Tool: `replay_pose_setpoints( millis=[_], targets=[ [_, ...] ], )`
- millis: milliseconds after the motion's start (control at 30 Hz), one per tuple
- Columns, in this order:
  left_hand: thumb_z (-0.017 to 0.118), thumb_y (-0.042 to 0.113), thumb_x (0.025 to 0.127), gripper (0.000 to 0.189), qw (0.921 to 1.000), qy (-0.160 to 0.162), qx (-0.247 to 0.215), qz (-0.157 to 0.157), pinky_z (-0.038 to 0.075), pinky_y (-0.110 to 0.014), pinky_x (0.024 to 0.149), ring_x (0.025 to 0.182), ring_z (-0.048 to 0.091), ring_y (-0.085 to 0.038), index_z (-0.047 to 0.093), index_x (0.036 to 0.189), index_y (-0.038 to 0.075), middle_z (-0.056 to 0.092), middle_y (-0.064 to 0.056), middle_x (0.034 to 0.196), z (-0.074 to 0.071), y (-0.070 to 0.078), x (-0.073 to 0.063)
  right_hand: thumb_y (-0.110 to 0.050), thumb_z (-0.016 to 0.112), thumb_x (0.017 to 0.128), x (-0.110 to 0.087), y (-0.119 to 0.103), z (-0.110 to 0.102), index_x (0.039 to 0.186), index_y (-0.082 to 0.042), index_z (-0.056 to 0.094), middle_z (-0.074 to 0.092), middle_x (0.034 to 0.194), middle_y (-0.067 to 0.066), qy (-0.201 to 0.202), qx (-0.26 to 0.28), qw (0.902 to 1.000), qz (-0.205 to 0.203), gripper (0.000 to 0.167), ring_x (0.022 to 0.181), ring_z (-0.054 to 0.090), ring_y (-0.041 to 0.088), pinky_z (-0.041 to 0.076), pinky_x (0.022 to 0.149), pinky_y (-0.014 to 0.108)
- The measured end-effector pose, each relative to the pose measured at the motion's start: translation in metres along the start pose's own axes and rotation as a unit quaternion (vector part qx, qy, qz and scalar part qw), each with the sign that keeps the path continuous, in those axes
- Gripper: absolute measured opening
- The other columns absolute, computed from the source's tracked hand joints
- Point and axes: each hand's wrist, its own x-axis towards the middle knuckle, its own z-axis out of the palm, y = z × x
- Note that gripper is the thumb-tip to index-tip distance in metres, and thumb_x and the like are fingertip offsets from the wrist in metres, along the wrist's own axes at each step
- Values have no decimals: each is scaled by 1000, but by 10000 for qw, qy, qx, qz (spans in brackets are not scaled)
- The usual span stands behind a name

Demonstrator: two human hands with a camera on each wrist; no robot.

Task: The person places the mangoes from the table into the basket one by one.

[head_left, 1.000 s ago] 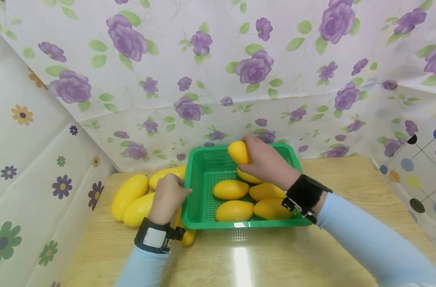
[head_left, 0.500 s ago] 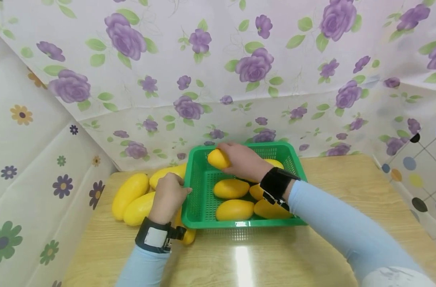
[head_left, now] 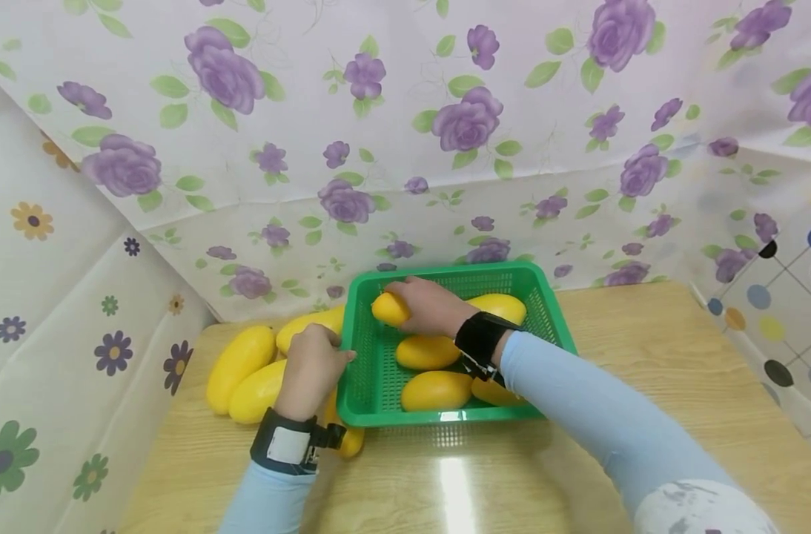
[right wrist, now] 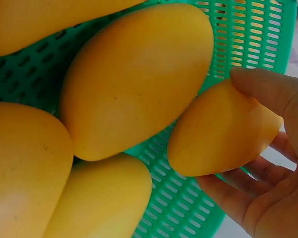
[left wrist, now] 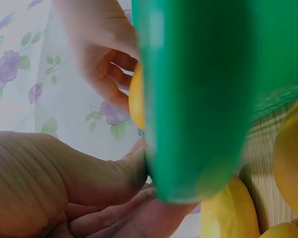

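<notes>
Left hand (head_left: 310, 372) grips the green basket (head_left: 392, 420); right hand (head_left: 435, 307) holds a yellow mango (head_left: 389, 309).

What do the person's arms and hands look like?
The left sleeve and right sleeve are light blue, with whitish, grey-marked cloth higher on the right. The left wrist strap and right wrist strap are black; the left one has a white patch. The left hand and right hand are bare.

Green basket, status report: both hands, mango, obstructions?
Left hand pinches basket rim. Right hand grips mango at far-left corner. Another mango close beside it.
</notes>
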Motion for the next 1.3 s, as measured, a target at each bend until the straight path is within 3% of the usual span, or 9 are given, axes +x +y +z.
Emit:
replay_pose_setpoints(
  millis=[433, 867, 1300],
  targets=[
    [75, 18, 79, 32, 10000, 11, 47, 24, 55, -33, 63, 77, 65, -21, 69, 102, -4, 69, -17, 99, 3, 1, 3, -24, 72, 80, 7, 5, 11, 137, -21, 40, 52, 125, 6, -308, -45, 9994, 152, 66, 106, 54, 21, 48, 88, 36],
    [75, 20, 79, 33, 10000, -13, 57, -69, 55, -31, 61, 77, 65, -20, 69, 102, -3, 69, -16, 99, 3, 1, 3, -25, 74, 78, 11, 11, 22, 137, -22, 44, 45, 130, 8, -344, -79, 9987, 359, 66, 107, 54, 23, 48, 89, 38],
    [75, 17, 79, 32, 10000, -1, -60, 2, 54, -29, 58, 72, 64, -19, 69, 101, -4, 69, -17, 97, 0, 0, 0, -32, 77, 74, 13, 13, 29, 133, -16, 48, 49, 127, 9, -168, -303, 9991, 235, 67, 106, 53, 22, 48, 89, 36]
  ],
)
